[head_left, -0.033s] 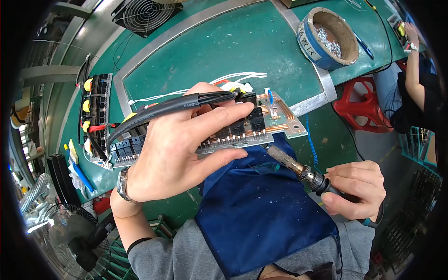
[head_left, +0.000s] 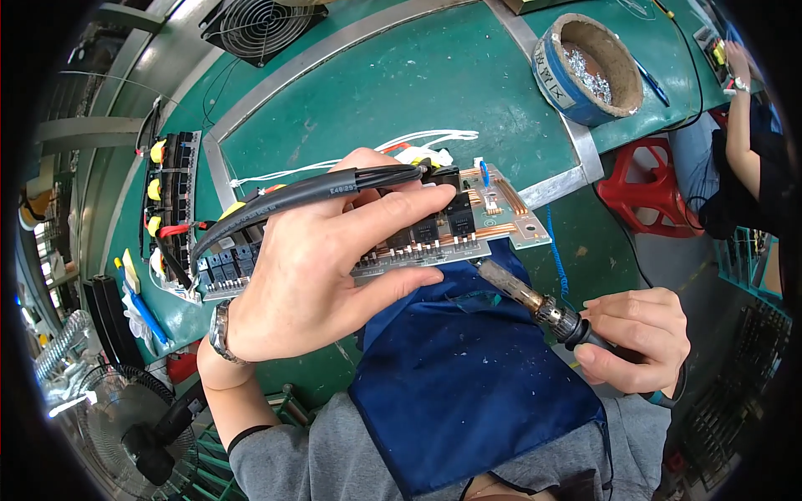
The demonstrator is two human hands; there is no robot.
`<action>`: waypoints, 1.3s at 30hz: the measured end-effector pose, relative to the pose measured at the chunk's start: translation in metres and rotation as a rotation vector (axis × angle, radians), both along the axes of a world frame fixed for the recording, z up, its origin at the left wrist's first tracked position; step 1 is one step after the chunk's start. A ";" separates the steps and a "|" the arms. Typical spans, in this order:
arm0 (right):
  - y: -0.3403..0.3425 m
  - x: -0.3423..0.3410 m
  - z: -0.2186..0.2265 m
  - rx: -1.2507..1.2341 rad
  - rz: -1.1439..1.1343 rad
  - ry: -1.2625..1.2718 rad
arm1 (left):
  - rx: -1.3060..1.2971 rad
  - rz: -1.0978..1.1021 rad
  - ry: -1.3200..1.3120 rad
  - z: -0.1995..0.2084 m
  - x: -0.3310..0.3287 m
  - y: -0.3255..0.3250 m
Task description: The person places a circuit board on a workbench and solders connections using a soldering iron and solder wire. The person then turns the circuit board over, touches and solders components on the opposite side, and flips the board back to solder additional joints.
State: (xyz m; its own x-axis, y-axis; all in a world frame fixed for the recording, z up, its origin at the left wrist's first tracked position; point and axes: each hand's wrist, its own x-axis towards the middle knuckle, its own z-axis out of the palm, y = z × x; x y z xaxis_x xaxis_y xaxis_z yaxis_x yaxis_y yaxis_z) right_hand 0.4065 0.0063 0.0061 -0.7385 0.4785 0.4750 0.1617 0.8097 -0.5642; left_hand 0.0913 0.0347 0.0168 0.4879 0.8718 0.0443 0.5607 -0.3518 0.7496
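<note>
My left hand (head_left: pixel 313 259) is closed around a long circuit board (head_left: pixel 505 219), its thumb under the near edge and its fingers over the black components. A thick black sleeved cable (head_left: pixel 292 194) arches over the back of this hand from the board. White wires (head_left: pixel 426 135) stick out behind the board. In my right hand (head_left: pixel 639 342) is a soldering iron (head_left: pixel 539 305), held by its black handle. Its metal barrel points up and left, with the tip close below the board's near edge; whether it touches cannot be made out.
A second populated board (head_left: pixel 177 213) lies at the left of the green bench (head_left: pixel 351 100). A round blue-sided tub (head_left: pixel 547 79) with solder scraps stands at the back right. A black fan (head_left: pixel 263 29) sits at the back. Beyond a red stool (head_left: pixel 639 188), another person's arm (head_left: pixel 742 134) shows.
</note>
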 end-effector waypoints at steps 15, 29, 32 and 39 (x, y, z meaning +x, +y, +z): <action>-0.002 0.002 0.003 -0.022 0.014 0.025 | 0.012 0.006 0.034 -0.001 0.001 -0.001; 0.003 0.003 -0.001 0.029 0.000 0.006 | 0.008 0.015 0.044 0.000 0.003 0.000; 0.004 0.005 -0.002 0.019 0.003 0.007 | 0.004 0.016 0.046 0.001 0.003 0.000; 0.004 0.006 -0.001 0.027 -0.001 0.006 | 0.011 0.008 0.043 0.000 0.002 0.001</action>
